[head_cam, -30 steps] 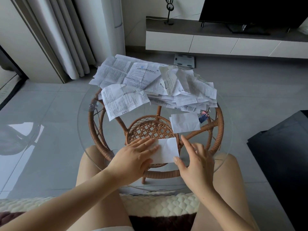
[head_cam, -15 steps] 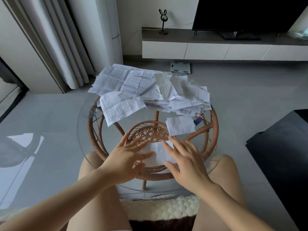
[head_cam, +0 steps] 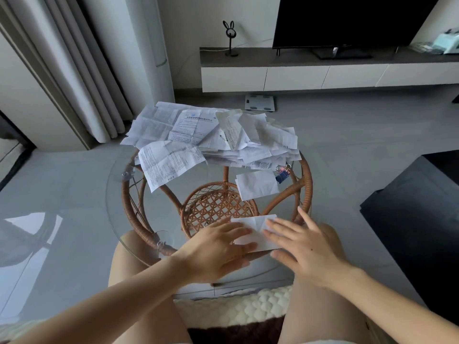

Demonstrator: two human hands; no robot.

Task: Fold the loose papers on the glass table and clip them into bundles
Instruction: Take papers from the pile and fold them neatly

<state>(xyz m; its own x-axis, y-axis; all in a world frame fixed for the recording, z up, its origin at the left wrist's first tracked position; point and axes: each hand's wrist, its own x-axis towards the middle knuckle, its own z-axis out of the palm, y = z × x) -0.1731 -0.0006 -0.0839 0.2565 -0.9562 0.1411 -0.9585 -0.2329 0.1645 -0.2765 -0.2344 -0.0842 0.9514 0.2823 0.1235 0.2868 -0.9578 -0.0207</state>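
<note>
STEP: pressing fold flat | left grip (head_cam: 218,252): fingers straight, spread, pressing paper (head_cam: 251,223) | right grip (head_cam: 305,249): fingers straight, flat on paper | paper: near edge of desk (head_cam: 116,202), under both grips | DONE: one folded sheet (head_cam: 257,186) beside clips (head_cam: 282,174), unclipped | LEFT: pile (head_cam: 198,130) at far side unfolded; no bundle clipped.

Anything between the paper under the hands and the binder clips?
Only a second folded paper, flat on the glass table, its far-right corner beside the binder clips. The right hand looks to have an unobstructed straight line to them.
</note>
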